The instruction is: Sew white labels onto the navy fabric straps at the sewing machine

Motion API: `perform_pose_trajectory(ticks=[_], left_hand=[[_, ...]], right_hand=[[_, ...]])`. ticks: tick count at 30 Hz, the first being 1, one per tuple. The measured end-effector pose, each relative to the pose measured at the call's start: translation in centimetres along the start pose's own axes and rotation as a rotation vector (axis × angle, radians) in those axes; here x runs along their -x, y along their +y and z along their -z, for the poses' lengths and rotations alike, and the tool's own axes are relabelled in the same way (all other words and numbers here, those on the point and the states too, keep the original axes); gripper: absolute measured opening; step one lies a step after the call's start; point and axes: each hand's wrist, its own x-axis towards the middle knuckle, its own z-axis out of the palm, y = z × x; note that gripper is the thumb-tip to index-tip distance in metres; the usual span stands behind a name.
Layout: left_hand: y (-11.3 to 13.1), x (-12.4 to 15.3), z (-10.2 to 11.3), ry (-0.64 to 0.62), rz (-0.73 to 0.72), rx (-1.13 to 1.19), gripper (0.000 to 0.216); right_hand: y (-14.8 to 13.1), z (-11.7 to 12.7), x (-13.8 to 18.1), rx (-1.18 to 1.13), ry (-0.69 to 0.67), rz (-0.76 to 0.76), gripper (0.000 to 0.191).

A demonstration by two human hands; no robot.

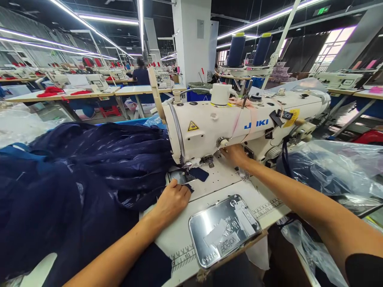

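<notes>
My left hand (174, 199) is closed on the edge of navy fabric (149, 195), just in front of the presser foot (188, 173). A small navy piece of cloth (200, 174) lies on the machine bed beside the foot. The larger gathered mass of navy fabric (89, 167) spreads to the left. Under the arm of the white sewing machine (203, 123) reaches my right hand (236, 155); its fingers are mostly hidden behind the machine arm. A shiny metal tray (199, 229) holding white labels rests on the table front.
Ruler markings (269, 208) run along the table (167, 235). To the right lies clear plastic over dark cloth (317, 167). Two navy thread cones (236, 50) stand behind the machine. White plastic (24, 123) lies at the far left; other workstations fill the background.
</notes>
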Motion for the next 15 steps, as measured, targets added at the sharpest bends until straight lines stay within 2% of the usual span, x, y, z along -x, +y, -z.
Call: perform_pose_trajectory(ticks=[2, 5, 6, 8, 10, 12, 15], left_hand=[[0.0, -0.1, 0.2, -0.015, 0.009, 0.026, 0.03], [0.2, -0.2, 0.4, -0.036, 0.021, 0.039, 0.031], [0.2, -0.3, 0.5, -0.041, 0.02, 0.035, 0.03], [0.3, -0.3, 0.7, -0.05, 0.017, 0.021, 0.029], [0.4, -0.3, 0.9, -0.069, 0.013, 0.004, 0.028], [0.5, -0.1, 1.0, -0.089, 0.011, -0.021, 0.026], [0.6, 0.5, 1.2, -0.1, 0.011, -0.071, 0.025]], right_hand=[[0.1, 0.7, 1.7, -0.141, 0.095, -0.079, 0.025], [-0.8, 1.3, 3.9, -0.556, 0.215, -0.099, 0.024], [-1.5, 1.4, 4.4, -0.671, 0.211, -0.068, 0.024], [-3.3, 1.3, 5.3, -0.758, 0.121, 0.042, 0.024], [-5.6, 0.8, 5.6, -0.704, -0.029, 0.199, 0.024], [-7.7, 0.0, 5.5, -0.536, -0.181, 0.401, 0.025], [-9.6, -1.5, 4.9, -0.204, -0.275, 0.654, 0.028]])
